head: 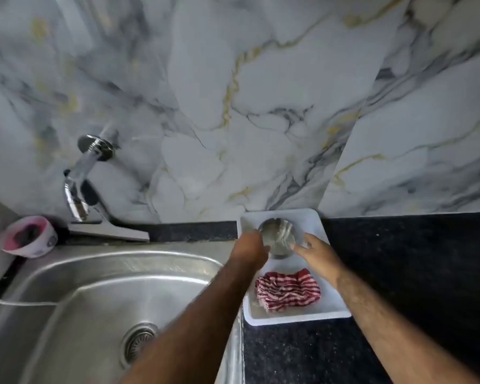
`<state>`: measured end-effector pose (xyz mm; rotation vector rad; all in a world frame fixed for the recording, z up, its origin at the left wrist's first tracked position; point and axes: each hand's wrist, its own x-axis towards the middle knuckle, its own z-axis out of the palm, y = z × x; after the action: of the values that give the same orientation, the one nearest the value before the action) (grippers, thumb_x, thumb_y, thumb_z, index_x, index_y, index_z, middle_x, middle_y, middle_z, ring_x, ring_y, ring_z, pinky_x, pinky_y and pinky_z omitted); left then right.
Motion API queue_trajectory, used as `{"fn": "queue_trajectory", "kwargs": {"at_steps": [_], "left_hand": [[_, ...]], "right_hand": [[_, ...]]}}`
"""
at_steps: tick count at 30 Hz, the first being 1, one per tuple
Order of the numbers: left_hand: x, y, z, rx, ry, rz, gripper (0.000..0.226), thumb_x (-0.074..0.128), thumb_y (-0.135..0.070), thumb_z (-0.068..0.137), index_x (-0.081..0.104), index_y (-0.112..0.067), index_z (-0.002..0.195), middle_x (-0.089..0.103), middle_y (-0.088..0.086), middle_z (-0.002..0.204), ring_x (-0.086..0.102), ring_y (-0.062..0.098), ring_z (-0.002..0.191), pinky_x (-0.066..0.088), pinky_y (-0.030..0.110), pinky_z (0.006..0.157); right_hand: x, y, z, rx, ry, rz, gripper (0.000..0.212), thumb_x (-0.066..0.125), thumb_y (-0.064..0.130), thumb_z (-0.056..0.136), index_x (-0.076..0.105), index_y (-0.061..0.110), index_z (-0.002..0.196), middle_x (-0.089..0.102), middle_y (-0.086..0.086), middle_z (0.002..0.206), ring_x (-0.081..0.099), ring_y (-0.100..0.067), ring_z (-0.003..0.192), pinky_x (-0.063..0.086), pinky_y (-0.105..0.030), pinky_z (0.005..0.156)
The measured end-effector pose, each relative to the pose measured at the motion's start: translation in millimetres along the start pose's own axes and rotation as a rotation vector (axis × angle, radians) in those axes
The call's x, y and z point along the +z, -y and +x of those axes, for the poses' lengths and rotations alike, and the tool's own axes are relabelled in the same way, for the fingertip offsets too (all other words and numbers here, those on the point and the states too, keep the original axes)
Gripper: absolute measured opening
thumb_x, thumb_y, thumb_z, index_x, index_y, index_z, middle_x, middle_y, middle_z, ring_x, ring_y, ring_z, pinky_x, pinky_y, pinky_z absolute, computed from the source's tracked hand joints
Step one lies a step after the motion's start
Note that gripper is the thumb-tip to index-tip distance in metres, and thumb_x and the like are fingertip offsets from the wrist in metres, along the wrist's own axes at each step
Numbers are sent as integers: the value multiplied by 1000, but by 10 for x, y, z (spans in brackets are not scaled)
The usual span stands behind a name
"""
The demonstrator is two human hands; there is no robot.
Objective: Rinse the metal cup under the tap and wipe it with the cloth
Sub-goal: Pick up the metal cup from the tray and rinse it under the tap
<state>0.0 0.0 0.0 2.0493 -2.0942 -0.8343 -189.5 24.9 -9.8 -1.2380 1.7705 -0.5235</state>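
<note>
My two forearms fill the near edge, running up from the bottom toward the white tray (336,309) on the black table (416,273). Left hand (250,249) sits at the left rim of the metal cup (279,236), fingers curled toward it; it looks like contact, but I cannot tell whether the grip has closed on the cup yet. Right hand (316,252) is on the cup's right side, grip wide, fingers spread, tips just beside the wall. Reads as a two-sided reach so I can lift the cup clean out of the tray.

Cup stands upright in the far half of the tray, mouth up, inside looks empty. Striped red-and-white cloth (287,293) lies crumpled in the near half of the same tray, between my forearms, apart from the cup. Probably staged together so the wipe follows the rinse with no searching.

Steel sink (75,275) is left of the tray, drain (138,343) near its bottom. Tap (79,189) is wall-mounted at far left, spout over the sink's far edge; no water visibly running. So rinsing is not yet started, judging by the layout.

Other stuff: a small pink-stained tub (29,236) on the ledge left of the tap, and a thin white cord (20,302) draped over the sink's left rim. Neither sits on the cup-to-tap path. The tray's raised rim and the sink lip are the only things to clear when carrying left. My left forearm crosses the sink's right edge.
</note>
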Motion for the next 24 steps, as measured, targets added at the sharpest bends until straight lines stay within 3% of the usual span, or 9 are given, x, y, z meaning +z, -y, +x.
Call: {"fn": "queue_trajectory", "kwargs": {"at_steps": [2, 4, 8, 11, 13, 15, 19, 21, 24], "left_hand": [[89, -74, 142, -65, -25, -12, 40, 63, -32, 103, 62, -3, 131, 69, 18, 131, 67, 33, 120, 55, 37, 97], [164, -96, 253, -106, -30, -19, 37, 63, -28, 103, 65, -2, 129, 69, 18, 132, 67, 32, 121, 54, 36, 99], [277, -134, 334, -151, -64, -99, 41, 62, -9, 97, 57, 1, 136, 65, 19, 138, 65, 33, 125, 54, 34, 102], [209, -112, 305, -209, -83, -336, 36, 60, -3, 95, 56, -4, 131, 70, 18, 120, 79, 27, 85, 67, 35, 70], [77, -77, 250, -159, -125, -452, 27, 57, -6, 95, 58, -7, 123, 74, 15, 102, 75, 15, 50, 60, 24, 46], [-110, 13, 145, -53, -174, -502, 24, 57, -10, 95, 60, -10, 119, 78, 10, 84, 71, 12, 41, 54, 18, 40], [-458, 277, -142, 174, -180, -610, 30, 62, -13, 98, 67, -13, 128, 75, 6, 64, 70, 14, 42, 58, 24, 46], [-615, 495, -278, 246, -170, -702, 27, 68, -19, 100, 72, -17, 127, 75, 10, 67, 67, 16, 45, 55, 28, 44], [-743, 987, -447, 186, -245, -907, 19, 68, -21, 102, 77, -11, 116, 78, 17, 84, 66, 17, 61, 49, 26, 48]], "right_hand": [[50, -66, 150, -11, -30, 56, 36, 68, 38, 102, 64, 20, 134, 66, -4, 134, 60, -27, 130, 48, -31, 94], [103, -111, 210, -47, -43, 108, 5, 67, 31, 101, 64, 35, 100, 64, 10, 103, 60, -20, 107, 46, -26, 76], [199, -172, 312, 10, -109, 430, 33, 64, 20, 102, 65, 20, 135, 64, -4, 131, 64, -28, 127, 51, -42, 111], [157, -121, 313, 129, -168, 850, 21, 56, 14, 107, 65, 12, 126, 69, -16, 125, 69, -32, 115, 55, -38, 99], [111, -47, 288, 185, -211, 981, 33, 54, 17, 109, 61, 7, 140, 70, -14, 117, 69, -24, 105, 53, -36, 92], [126, 70, 229, 232, -197, 1097, 40, 59, 28, 109, 62, 7, 143, 72, -16, 119, 69, -23, 103, 52, -38, 91], [349, 304, -7, 234, 251, 1323, 75, 63, 70, 95, 66, 13, 143, 70, -25, 142, 68, -42, 130, 52, -61, 109], [549, 417, -105, 158, 427, 1486, 82, 61, 73, 93, 64, 11, 147, 64, -27, 149, 62, -49, 136, 44, -71, 115], [868, 715, -255, 87, 517, 1591, 75, 66, 63, 94, 67, 7, 143, 62, -30, 151, 59, -50, 138, 44, -71, 115]]}}
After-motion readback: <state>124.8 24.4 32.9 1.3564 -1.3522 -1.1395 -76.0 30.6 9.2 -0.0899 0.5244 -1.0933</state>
